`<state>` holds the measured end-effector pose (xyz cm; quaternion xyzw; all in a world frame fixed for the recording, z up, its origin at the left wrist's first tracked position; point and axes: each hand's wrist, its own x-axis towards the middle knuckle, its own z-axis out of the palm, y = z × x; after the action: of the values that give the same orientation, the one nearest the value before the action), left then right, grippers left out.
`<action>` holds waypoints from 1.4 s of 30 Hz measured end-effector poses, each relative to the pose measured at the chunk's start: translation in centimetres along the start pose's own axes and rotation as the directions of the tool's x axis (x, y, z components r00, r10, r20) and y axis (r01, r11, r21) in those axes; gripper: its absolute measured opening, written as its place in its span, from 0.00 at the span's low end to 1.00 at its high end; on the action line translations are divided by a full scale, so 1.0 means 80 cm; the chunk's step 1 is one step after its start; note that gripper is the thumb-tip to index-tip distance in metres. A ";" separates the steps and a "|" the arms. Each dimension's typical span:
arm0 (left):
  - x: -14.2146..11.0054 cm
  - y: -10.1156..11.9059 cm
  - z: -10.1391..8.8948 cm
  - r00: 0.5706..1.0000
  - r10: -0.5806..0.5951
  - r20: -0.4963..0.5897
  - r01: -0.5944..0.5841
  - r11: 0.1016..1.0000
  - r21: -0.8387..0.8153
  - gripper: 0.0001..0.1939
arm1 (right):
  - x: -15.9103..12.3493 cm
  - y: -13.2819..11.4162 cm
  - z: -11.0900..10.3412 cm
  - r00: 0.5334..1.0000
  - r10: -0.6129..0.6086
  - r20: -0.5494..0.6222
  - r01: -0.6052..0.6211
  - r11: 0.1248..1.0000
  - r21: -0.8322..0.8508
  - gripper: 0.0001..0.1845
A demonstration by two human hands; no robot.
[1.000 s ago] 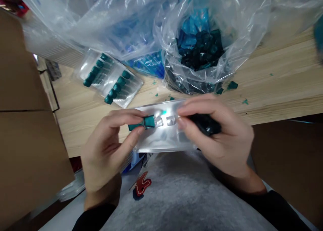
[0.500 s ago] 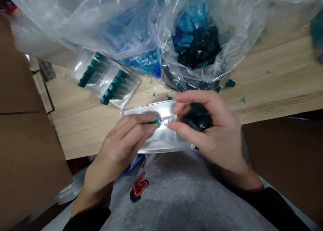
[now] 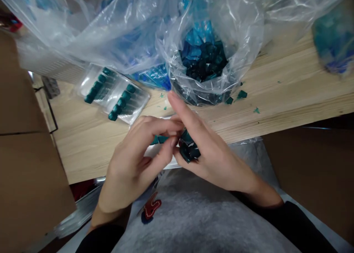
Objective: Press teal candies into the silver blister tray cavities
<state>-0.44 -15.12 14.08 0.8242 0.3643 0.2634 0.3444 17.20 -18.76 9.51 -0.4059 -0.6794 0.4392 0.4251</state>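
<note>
Over the clear plastic tray (image 3: 153,150), mostly hidden under the hands, a small teal piece (image 3: 159,139) sits in the left hand's (image 3: 135,161) grip, pinched narrowly between thumb and fingertips, its end poking out on the tray side. Just beside it, a cluster of dark teal pieces (image 3: 188,147) lies in the right hand's (image 3: 215,161) grip, held against the palm by curled fingers while the index finger points away toward the bag. The two hands nearly meet over the tray.

Beyond the tray, a clear plastic bag (image 3: 177,58) stands open on the table (image 3: 287,78), full of dark teal and blue pieces. To the left of the tray lies a second clear tray (image 3: 113,94), with teal pieces set in two rows. Small teal scraps (image 3: 242,94) are scattered on the wood to the right of it — one larger than the rest.

Nearer the person than the tray is a gray fabric lap (image 3: 190,223) with a red patch (image 3: 151,207), and a cardboard box (image 3: 24,98) stands well to the left.
</note>
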 end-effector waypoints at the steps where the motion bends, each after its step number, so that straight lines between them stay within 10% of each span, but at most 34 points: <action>1: -0.002 -0.001 0.003 1.000 -0.016 -0.018 0.016 0.999 -0.039 0.16 | 0.000 0.000 0.000 1.000 0.012 0.015 -0.012 1.000 0.002 0.44; 9: -0.004 0.001 0.016 0.947 -0.175 -0.270 0.088 0.948 -0.306 0.13 | 0.005 -0.007 -0.005 0.998 0.009 -0.066 -0.011 0.999 -0.031 0.33; 14: -0.004 -0.010 0.006 0.925 -0.315 -0.210 0.138 0.796 -0.589 0.09 | 0.006 -0.012 -0.014 0.980 0.043 -0.197 -0.021 0.993 0.113 0.18; 30: -0.012 -0.003 0.022 0.911 -0.141 -0.389 0.030 0.960 -0.277 0.07 | 0.009 -0.013 -0.002 0.954 -0.126 -0.271 0.108 0.991 -0.080 0.07; 42: -0.009 -0.010 0.022 0.919 -0.319 -0.230 0.097 0.751 -0.653 0.10 | 0.008 -0.013 -0.009 0.980 -0.067 -0.185 0.103 0.976 0.190 0.09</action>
<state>-0.03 -15.94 12.26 0.5589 0.3980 0.4622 0.5618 17.49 -18.29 10.80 -0.3694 -0.6084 0.4481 0.5408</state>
